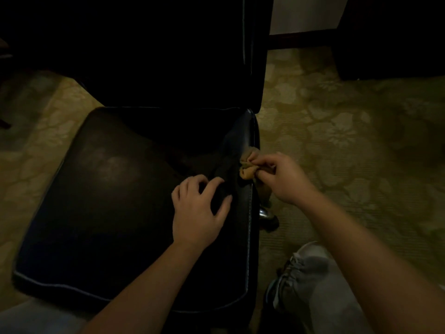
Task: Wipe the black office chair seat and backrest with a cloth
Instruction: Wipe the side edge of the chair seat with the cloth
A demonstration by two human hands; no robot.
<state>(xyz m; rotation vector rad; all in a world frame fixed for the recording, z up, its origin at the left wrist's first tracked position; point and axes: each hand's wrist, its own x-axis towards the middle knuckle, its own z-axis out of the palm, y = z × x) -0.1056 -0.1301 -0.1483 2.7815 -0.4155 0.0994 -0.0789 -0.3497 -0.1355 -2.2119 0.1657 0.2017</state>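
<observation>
- Cloth (246, 171): tan, bunched, at the right edge of the seat (108, 189), about mid-length; the bunching likely makes a firm wiping pad.
- Right grip (281, 179) pinches the cloth between thumb and fingers.
- Left grip (197, 210) holds nothing, fingers spread on the seat just beside it, probably steadying the chair.
- Backrest (168, 56) stands behind, no hand on it.
</observation>
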